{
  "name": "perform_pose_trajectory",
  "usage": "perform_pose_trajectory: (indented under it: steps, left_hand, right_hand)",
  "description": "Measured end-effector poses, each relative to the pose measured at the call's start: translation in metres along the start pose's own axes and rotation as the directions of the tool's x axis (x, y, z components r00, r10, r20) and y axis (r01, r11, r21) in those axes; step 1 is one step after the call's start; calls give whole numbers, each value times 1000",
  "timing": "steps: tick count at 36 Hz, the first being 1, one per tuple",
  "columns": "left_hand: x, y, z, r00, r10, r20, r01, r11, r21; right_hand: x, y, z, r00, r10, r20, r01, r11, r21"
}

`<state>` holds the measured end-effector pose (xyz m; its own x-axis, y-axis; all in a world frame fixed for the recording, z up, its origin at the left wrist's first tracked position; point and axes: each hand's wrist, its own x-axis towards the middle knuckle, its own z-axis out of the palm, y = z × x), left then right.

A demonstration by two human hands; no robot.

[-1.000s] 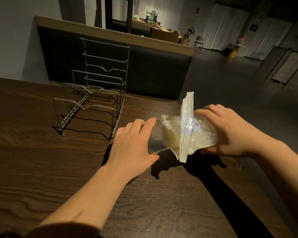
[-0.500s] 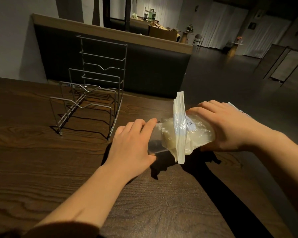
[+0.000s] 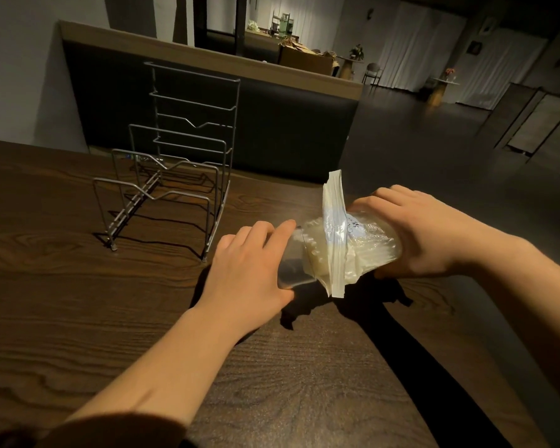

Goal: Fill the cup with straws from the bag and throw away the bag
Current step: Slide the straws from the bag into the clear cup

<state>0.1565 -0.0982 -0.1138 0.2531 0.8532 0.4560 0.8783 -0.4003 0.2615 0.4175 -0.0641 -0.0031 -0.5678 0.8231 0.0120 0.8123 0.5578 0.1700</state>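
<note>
Left hand (image 3: 249,263) grip wraps the tipped cup (image 3: 293,258); right hand (image 3: 424,234) grip squeezes the bag (image 3: 353,244), straws (image 3: 314,250) lying lengthwise right-to-left into the cup mouth.

Dim room, warm light falling from upper left, hard black shadows under the hands (image 3: 249,273) at lower right, far background soft, wide-angle bending at frame edges

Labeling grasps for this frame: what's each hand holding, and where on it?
Left hand wraps the clear cup, tipped on its side, around its body. Right hand grips the straw bag around its closed rear end.
</note>
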Motion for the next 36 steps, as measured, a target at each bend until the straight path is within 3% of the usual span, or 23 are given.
perform_pose_trajectory:
  steps: [27,36]
  left_hand:
    - [-1,-1,1,1000,-3,-12,3,999,-43]
    - [-1,-2,3,1000,-9,-21,9,999,-33]
  right_hand:
    - [21,-15,-18,973,110,204,-68,977,-201]
    - [23,-28,-29,981,101,163,-53,959,-279]
